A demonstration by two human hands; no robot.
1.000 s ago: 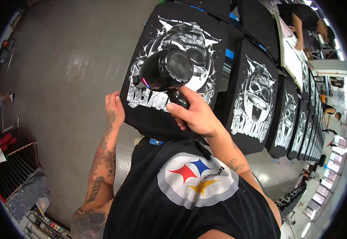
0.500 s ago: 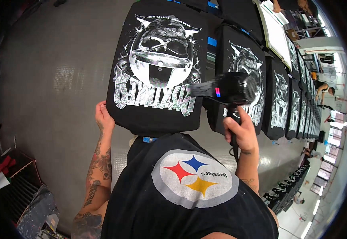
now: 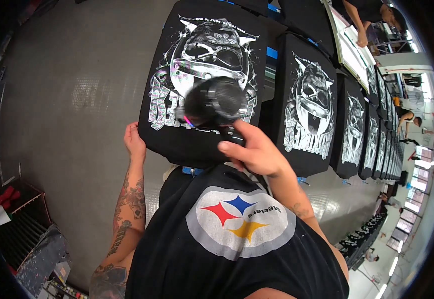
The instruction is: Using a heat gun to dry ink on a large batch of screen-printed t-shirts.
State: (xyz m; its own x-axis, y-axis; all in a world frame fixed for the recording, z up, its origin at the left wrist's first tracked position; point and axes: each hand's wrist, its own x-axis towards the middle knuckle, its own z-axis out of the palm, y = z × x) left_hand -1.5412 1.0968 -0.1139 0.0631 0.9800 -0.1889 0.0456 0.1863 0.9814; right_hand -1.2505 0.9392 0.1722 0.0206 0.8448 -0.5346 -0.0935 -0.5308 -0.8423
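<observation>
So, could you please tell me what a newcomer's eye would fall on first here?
Probably the black hair dryer, held in the right hand over the nearest printed black shirt, with the left hand at that shirt's left edge. Next, the row of similarly printed shirts stretching away to the right.

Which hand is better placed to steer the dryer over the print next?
Probably the right: the right hand grips the dryer, held over the print. The left hand is at the black fabric's left edge, away from the dryer.
</observation>
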